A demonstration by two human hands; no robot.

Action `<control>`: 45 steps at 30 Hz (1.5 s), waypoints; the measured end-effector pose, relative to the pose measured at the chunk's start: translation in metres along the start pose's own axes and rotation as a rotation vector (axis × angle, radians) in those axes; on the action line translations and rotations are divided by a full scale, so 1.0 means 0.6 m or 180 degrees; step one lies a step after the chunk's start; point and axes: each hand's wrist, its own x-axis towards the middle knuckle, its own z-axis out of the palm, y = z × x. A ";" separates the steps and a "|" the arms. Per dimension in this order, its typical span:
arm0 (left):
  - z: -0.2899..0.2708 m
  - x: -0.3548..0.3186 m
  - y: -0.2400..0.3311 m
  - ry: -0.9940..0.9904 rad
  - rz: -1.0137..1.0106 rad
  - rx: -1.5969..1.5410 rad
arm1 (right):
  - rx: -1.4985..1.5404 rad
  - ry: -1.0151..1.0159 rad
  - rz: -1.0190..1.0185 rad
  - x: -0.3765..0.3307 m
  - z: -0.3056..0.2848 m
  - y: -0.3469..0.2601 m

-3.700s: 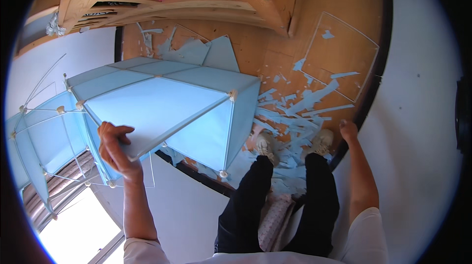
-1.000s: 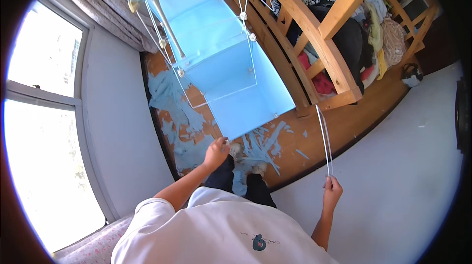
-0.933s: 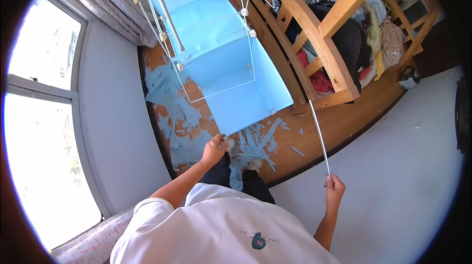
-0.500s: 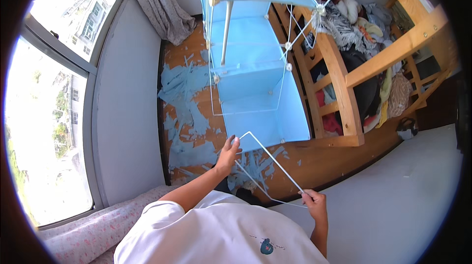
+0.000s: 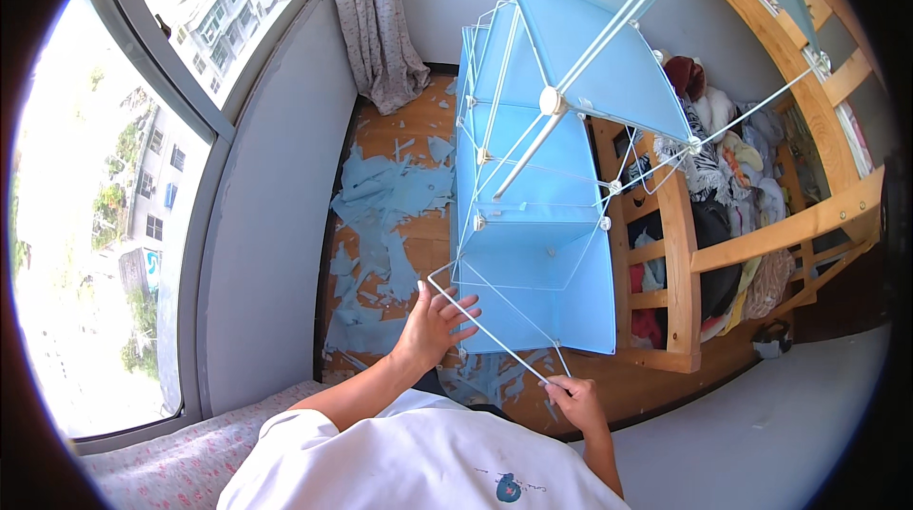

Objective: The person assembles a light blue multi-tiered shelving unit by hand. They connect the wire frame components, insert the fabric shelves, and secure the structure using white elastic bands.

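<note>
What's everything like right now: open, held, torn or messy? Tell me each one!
Left hand: open, fingers spread
Right hand: closed on the white wire frame
White wire frame: held, tilted
Blue-panelled storage rack: some panels fitted, some wires bare
Blue sheet scraps: torn, scattered
Patterned curtain: hanging, gathered
Cloth heap: jumbled

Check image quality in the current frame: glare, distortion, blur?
Head view: window blown out, mostly white; head view: fisheye bends the wooden frame toward the dark rim; head view: no obvious motion blur on the right hand or its white wire frame.
</note>
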 end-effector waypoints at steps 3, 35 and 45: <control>0.034 -0.008 0.037 0.0114 0.0291 -0.0465 | -0.0112 -0.0120 -0.0088 0.031 0.009 -0.014; 0.161 0.350 0.197 0.1889 0.2161 0.2519 | -0.0148 0.0534 0.1253 0.358 -0.205 0.485; -0.014 0.516 0.221 0.2001 0.1084 0.3429 | -0.0103 0.1059 0.0916 0.473 -0.208 0.446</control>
